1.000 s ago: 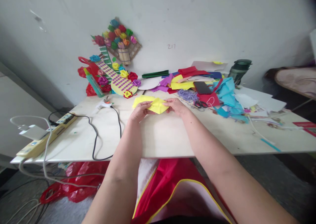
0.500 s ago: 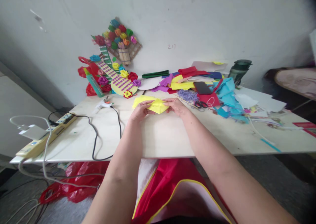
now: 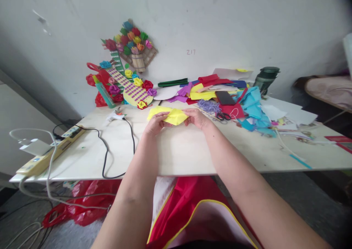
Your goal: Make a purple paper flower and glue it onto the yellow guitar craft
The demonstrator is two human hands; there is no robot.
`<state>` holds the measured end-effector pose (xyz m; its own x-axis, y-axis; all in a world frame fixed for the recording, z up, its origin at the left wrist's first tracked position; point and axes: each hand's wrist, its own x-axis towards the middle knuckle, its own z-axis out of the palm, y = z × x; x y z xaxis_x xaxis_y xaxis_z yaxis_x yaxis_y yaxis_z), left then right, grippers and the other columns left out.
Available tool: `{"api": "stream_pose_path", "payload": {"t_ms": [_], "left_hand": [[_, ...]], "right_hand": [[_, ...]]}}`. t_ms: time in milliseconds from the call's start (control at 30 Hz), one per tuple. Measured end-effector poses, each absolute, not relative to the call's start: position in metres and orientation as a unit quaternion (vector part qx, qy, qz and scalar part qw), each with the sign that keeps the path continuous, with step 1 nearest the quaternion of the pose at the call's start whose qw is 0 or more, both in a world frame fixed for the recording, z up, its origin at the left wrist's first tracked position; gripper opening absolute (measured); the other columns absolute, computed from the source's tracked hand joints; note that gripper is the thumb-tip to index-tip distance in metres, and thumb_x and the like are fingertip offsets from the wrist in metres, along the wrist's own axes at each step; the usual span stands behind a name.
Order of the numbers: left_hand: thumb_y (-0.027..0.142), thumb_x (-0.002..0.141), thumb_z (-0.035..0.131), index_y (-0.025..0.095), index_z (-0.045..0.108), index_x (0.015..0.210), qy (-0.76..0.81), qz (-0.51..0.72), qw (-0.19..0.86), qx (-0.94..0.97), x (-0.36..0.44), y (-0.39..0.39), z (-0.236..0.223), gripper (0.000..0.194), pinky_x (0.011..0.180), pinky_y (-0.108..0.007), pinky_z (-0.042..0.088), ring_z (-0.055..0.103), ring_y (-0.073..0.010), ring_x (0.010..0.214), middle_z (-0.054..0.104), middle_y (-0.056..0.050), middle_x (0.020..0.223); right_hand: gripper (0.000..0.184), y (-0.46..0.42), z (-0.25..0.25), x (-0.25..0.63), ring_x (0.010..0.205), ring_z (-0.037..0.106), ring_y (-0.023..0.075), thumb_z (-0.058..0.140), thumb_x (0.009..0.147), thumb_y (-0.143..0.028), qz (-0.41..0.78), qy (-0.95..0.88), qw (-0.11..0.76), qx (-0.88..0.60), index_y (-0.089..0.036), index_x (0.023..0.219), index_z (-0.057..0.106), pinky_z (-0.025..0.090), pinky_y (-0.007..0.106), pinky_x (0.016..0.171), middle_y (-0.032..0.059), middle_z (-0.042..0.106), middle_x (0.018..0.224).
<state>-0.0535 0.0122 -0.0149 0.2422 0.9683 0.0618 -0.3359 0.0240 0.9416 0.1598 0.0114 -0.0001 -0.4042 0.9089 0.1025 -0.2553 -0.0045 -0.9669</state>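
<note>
Between my two hands is a piece of yellow crepe paper (image 3: 176, 117), held just over the white table (image 3: 184, 150). My left hand (image 3: 156, 123) pinches its left side, and part of the paper shows behind those fingers. At the right end, my right hand (image 3: 194, 118) has its fingers closed on the paper's edge. The paper looks folded or cupped, with a point toward me. Some fingertips are hidden behind it.
Left of my arms are a white glue gun (image 3: 115, 116), its black cord and a power strip (image 3: 52, 150). Paper flowers (image 3: 137, 81) decorate a guitar shape behind. Coloured paper (image 3: 203, 91), scissors (image 3: 223, 116), a phone (image 3: 225, 98) and a green bottle (image 3: 266, 80) lie or stand toward the back right.
The fingers of my right hand have shifted slightly on the paper, and its right corner shows a little more. Both hands stay in nearly the same place.
</note>
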Motion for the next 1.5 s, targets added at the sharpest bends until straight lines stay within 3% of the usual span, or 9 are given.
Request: {"api": "stream_pose_path", "payload": {"t_ms": [333, 767, 1133, 1367, 1500], "left_hand": [[0.014, 0.063, 0.064, 0.009, 0.065, 0.094, 0.334, 0.515, 0.628, 0.48, -0.0529, 0.0114, -0.0149, 0.031, 0.061, -0.034, 0.056, 0.067, -0.0209, 0.071, 0.069, -0.009, 0.082], [0.014, 0.06, 0.067, 0.011, 0.069, 0.084, 0.339, 0.521, 0.621, 0.477, -0.0509, 0.0087, -0.0137, 0.025, 0.059, -0.034, 0.056, 0.065, -0.0208, 0.071, 0.069, -0.008, 0.082], [0.017, 0.057, 0.067, 0.011, 0.069, 0.079, 0.346, 0.522, 0.61, 0.485, -0.0468, 0.0029, -0.0082, 0.022, 0.061, -0.033, 0.054, 0.064, -0.0208, 0.075, 0.068, -0.008, 0.081], [0.022, 0.053, 0.069, 0.011, 0.07, 0.074, 0.343, 0.53, 0.608, 0.48, -0.0468, 0.007, -0.0113, 0.024, 0.055, -0.026, 0.05, 0.06, -0.0165, 0.065, 0.067, -0.006, 0.071], [0.026, 0.054, 0.069, 0.012, 0.07, 0.074, 0.344, 0.533, 0.605, 0.481, -0.0472, 0.0074, -0.011, 0.024, 0.055, -0.026, 0.049, 0.06, -0.018, 0.068, 0.067, -0.006, 0.072]], "right_hand": [[0.009, 0.0047, 0.0054, 0.1576, 0.04, 0.059, 0.0127, 0.062, 0.075, -0.014, 0.633, -0.538, 0.425, -0.36, -0.009, 0.081, 0.064, 0.048, 0.02, 0.04, 0.0051, 0.067, 0.057], [0.029, 0.0078, 0.0021, 0.1563, 0.037, 0.058, 0.0125, 0.067, 0.069, -0.015, 0.616, -0.542, 0.448, -0.355, -0.01, 0.098, 0.068, 0.048, 0.021, 0.037, 0.0038, 0.07, 0.061], [0.029, 0.0079, 0.0005, 0.1553, 0.038, 0.056, 0.0112, 0.062, 0.066, -0.016, 0.608, -0.552, 0.462, -0.334, -0.011, 0.093, 0.069, 0.048, 0.023, 0.039, 0.0027, 0.068, 0.06], [0.03, 0.011, -0.002, 0.1578, 0.041, 0.059, 0.0159, 0.052, 0.068, -0.025, 0.632, -0.55, 0.475, -0.27, -0.008, 0.087, 0.068, 0.05, 0.028, 0.041, 0.0052, 0.067, 0.061], [0.031, 0.0109, -0.0016, 0.159, 0.041, 0.059, 0.0154, 0.055, 0.063, -0.02, 0.629, -0.557, 0.465, -0.279, -0.009, 0.089, 0.067, 0.05, 0.027, 0.042, 0.0046, 0.068, 0.061]]}}
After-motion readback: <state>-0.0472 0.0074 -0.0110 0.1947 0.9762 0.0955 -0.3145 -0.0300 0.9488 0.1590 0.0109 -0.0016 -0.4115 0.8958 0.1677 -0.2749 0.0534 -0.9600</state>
